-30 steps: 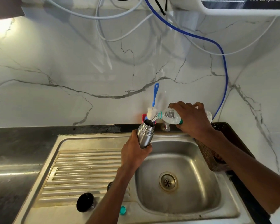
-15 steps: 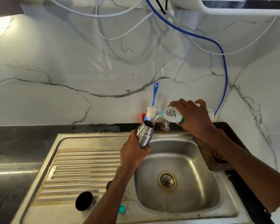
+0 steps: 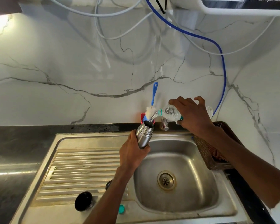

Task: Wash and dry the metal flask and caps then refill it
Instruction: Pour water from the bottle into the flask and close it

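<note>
The white appliance [image 3: 242,7] mounted at top right carries the partly cut-off web address "www.drinkprime.in".

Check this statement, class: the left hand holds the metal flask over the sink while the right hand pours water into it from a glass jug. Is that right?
Not quite. The head view shows the right hand pouring from a clear plastic bottle, not a glass jug. The rest stands: the left hand holds the metal flask over the sink.

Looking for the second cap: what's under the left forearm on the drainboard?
A dark round thing peeks out beside the left forearm, mostly covered. The black cap and teal bottle cap lie uncovered nearby.
</note>
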`<state>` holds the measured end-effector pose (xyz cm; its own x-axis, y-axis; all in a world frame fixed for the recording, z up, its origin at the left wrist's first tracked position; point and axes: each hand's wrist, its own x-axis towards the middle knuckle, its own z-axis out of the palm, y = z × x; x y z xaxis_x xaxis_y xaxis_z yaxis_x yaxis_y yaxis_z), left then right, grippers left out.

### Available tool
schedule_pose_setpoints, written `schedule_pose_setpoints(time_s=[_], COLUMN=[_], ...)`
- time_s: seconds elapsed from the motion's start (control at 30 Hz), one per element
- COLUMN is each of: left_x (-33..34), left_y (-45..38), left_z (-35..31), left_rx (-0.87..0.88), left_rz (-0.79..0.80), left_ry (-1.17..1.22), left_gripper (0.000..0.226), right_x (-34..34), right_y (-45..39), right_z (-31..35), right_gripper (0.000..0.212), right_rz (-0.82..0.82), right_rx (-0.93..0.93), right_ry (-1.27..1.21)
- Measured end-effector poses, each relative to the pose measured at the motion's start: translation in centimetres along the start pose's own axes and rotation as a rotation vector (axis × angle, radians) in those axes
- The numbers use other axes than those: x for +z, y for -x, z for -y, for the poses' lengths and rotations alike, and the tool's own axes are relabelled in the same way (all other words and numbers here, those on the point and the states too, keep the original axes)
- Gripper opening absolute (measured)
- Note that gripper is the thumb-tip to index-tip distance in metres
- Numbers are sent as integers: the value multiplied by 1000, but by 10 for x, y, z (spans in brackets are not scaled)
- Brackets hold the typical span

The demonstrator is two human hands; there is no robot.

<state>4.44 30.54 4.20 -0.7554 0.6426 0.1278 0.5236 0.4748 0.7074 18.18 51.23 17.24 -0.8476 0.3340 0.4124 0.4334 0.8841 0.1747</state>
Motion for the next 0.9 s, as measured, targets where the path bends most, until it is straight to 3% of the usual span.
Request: schedule_pose_setpoints(time_s=[0.63, 0.9], left_x=[0, -2], left_y=[0, 0], left_z=[2, 2], left_rx=[-19, -39], left_rz=[-7, -10], left_ry=[-25, -24], left_gripper=[78, 76], right_x=[-7, -3], right_y=[-8, -8], right_z=[6, 3], right_gripper=[94, 101], right_rz=[104, 39], right_rx=[5, -22], right_ry=[55, 53])
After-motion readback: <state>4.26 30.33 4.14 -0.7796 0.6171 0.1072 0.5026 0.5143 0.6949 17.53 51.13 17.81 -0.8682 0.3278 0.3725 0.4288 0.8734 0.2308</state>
